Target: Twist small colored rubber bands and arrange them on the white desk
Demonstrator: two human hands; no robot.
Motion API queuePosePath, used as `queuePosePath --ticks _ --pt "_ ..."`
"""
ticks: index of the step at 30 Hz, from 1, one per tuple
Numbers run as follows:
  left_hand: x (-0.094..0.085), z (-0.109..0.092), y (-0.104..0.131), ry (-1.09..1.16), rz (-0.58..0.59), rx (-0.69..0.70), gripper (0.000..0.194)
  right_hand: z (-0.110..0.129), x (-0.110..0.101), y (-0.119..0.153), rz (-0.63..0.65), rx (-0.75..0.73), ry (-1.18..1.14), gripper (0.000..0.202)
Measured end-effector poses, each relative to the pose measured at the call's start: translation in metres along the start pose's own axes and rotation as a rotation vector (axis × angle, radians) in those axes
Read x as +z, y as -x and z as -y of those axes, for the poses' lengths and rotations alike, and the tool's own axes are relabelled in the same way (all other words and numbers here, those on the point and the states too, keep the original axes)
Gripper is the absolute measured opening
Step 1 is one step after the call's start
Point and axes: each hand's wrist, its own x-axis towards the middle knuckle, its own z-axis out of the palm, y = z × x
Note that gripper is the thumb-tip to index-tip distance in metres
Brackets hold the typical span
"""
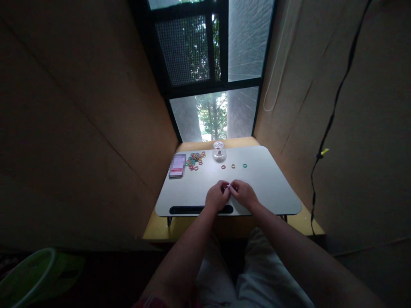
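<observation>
Over the near middle of the white folding table (192, 190), my left hand (217, 196) and my right hand (244, 195) meet at the fingertips. Both are closed, pinching a small pale thing (229, 186) between them; it is too small and too covered by the fingers to name. Just beyond the hands lie three small rings in a loose row: a red ring (223, 167), a yellowish ring (233, 166) and a green ring (245, 165). Farther left is a pile of several coloured rings (194, 159).
Behind the single rings stands a clear round jar (219, 155). A blurred-out rectangular object (177, 166) lies at the table's left edge. A black slot (186, 210) runs along the front. Walls close in on both sides, and a black cord (334, 109) hangs at right. A green basket (53, 273) sits lower left.
</observation>
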Motion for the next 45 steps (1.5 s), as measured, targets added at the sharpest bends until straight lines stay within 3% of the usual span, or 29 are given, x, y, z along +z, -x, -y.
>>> queuePosePath --ticks 8,19,31,45 --pt "-0.0044 -0.0037 0.0016 0.045 0.041 0.019 0.028 -0.0009 0.0009 0.0012 -0.026 0.026 -0.008 0.015" --pt "-0.0077 -0.0104 0.0015 0.022 0.049 -0.066 0.022 0.0021 -0.0013 0.0008 0.008 0.041 0.014 0.017" --pt "-0.004 -0.0061 0.0009 0.0 0.033 -0.023 0.02 0.0043 -0.0023 0.0013 0.011 -0.008 0.081 0.019" --pt "-0.0043 -0.0078 0.0009 -0.046 0.021 -0.074 0.018 0.008 -0.0051 0.0025 0.018 0.009 0.073 0.018"
